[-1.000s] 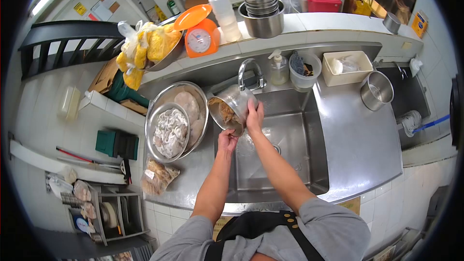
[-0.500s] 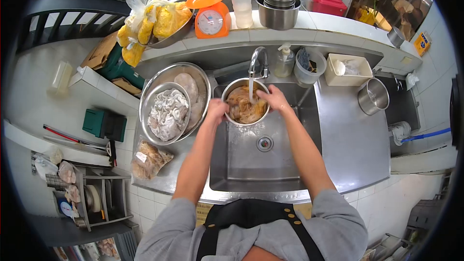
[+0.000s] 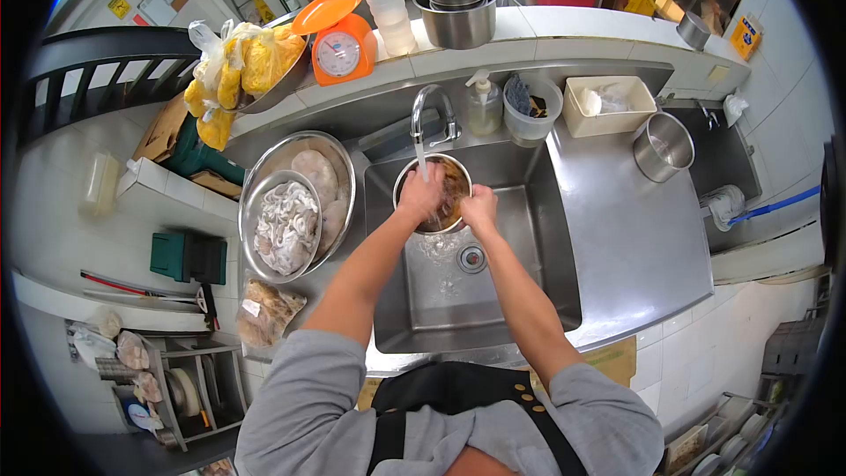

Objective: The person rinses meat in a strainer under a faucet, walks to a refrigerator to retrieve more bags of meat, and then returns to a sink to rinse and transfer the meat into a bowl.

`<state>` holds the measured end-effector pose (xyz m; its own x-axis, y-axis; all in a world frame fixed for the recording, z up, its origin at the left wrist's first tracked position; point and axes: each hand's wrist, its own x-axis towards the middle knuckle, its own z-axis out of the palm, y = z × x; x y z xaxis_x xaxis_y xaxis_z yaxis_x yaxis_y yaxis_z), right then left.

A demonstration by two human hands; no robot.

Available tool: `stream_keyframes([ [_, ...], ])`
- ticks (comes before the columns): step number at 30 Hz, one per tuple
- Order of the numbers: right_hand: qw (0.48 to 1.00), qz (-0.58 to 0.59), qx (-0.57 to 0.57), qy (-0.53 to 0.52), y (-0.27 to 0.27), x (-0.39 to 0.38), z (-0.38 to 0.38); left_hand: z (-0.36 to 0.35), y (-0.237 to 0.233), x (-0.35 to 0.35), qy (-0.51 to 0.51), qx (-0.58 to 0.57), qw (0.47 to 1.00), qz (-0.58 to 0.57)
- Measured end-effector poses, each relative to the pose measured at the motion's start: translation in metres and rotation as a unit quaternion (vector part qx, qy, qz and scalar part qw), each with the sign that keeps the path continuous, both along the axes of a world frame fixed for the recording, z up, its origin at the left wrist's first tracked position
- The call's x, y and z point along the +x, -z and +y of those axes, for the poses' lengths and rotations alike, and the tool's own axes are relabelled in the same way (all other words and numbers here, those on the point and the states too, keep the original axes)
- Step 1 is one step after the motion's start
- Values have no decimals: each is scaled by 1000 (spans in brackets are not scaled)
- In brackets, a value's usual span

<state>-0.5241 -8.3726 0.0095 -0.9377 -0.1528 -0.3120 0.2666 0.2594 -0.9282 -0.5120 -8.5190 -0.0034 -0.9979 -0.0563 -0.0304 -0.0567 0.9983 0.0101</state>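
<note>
- Plainly, both hands are at the bowl (image 3: pixel 456 173), which sits at the far end of the sink (image 3: pixel 539 220), right under the tap (image 3: pixel 430 110) with water running into it.
- Left hand (image 3: pixel 421 197) lies palm-down in the bowl on the brown food; its fingers are buried, so I cannot tell how far they are closed or whether they hold anything.
- Right hand (image 3: pixel 480 209) is curled over the near-right rim, holding it.
- Risk, as I judge it: the stream lands on the left hand, so water could splash over the far edge toward the soap bottle (image 3: pixel 481 106) and tub (image 3: pixel 531 110).
- The bowl looks close to full; a tilt under the right hand's hold could send food down toward the drain (image 3: pixel 471 257).
- A wet steel rim might slip from the grip and knock the sink wall.
- Room: the near half of the sink is bare and deep, with plenty of space there.
- To the left, the big pan (image 3: pixel 304 148) sits just beside the sink's edge, so that side is tight.
- To the right, the counter (image 3: pixel 634 238) has open steel.
</note>
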Motion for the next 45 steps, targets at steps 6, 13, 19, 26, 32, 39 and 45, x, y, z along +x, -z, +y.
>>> stream_keyframes([
  [6, 989, 122, 80, -2, 18, 2, -17, -10, 3, -4, -114, 45, 987, -104],
  [13, 991, 108, 39, 69, 46, 10, -35, 11, 19, 2, -298, 116, 943, -95],
  [19, 991, -51, -72, 96, 32, 13, -14, -3, 26, 7, 12, 35, 996, -84],
  [26, 993, 90, -15, 69, 83, 4, -9, -5, 18, 3, -6, 140, 989, -38],
  [32, 992, 123, 19, 30, 54, 6, -6, -20, 15, -7, 48, 63, 975, -205],
  [39, 998, 23, 45, 40, 76, 0, -20, -15, 27, 3, -19, 102, 982, -159],
  [45, 971, 196, 137, -4, 93, 9, -31, -20, 9, 16, -106, 211, 971, -25],
])
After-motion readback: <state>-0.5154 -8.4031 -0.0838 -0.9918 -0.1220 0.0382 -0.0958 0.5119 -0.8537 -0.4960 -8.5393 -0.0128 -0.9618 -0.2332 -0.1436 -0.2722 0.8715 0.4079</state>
